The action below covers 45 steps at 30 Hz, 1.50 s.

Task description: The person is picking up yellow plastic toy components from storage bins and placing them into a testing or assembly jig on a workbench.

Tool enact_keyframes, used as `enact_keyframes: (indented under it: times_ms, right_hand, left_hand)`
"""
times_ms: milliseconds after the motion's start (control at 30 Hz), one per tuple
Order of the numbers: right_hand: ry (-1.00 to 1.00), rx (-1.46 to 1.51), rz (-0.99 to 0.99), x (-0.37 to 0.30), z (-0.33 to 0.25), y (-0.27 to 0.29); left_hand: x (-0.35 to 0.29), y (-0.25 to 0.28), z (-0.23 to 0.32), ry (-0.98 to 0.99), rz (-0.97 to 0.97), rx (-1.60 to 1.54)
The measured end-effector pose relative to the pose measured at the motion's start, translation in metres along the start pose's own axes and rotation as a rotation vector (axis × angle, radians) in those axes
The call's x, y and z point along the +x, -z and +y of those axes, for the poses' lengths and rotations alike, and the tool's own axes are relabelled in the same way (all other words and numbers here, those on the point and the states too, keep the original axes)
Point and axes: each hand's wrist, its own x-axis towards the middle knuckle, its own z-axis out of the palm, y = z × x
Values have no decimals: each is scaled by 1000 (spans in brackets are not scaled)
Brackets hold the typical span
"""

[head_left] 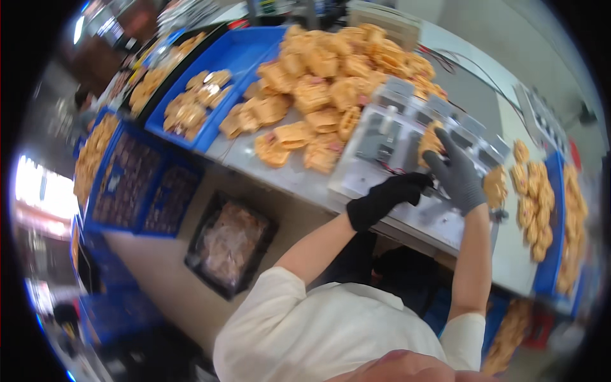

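Observation:
My right hand (457,172), in a grey glove, has its thumb and fingers closed round an orange-yellow moulded piece (430,145) at the fixture. My left hand (389,198), in a black glove, lies just to the left and nearer to me. Its fingers are bent together beside a thin red wire at the fixture's front; anything in them is hidden. The pale grey fixture (354,179) carries several clear blocks (393,94) along its far side and a dark part with a white post at its left. Another orange-yellow piece (495,186) sits right of my right wrist.
A large heap of orange-yellow pieces (318,83) covers the bench's far left. Blue trays (251,54) hold more at the left, and a blue bin (551,242) stands at the right. A black crate (232,245) with a plastic-lined load rests on the floor.

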Motion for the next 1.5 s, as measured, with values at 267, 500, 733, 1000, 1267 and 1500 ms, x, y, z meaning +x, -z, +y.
enact_keyframes:
  times_ms: [267,500,733,1000,1267,1500]
  right_hand:
    - [83,-82,114,41,-12,13]
    - [171,349,830,-37,42,152]
    - [-459,441,1278,-123,247,213]
    - [-564,692,1010,-84,401,181]
    - [-759,26,920,-52,486,186]
    - [-255,67,1231,-76,357,188]
  left_hand:
    - [-8,-15,6,-135,102,135]
    - [-64,66,15,-493,635,833]
    - [-173,267,99,-290,1244,1509]
    - [-201,342,122,305,511,2188]
    - [-179,252,127,186,974,913]
    - [-203,234,102,-298,1034,606]
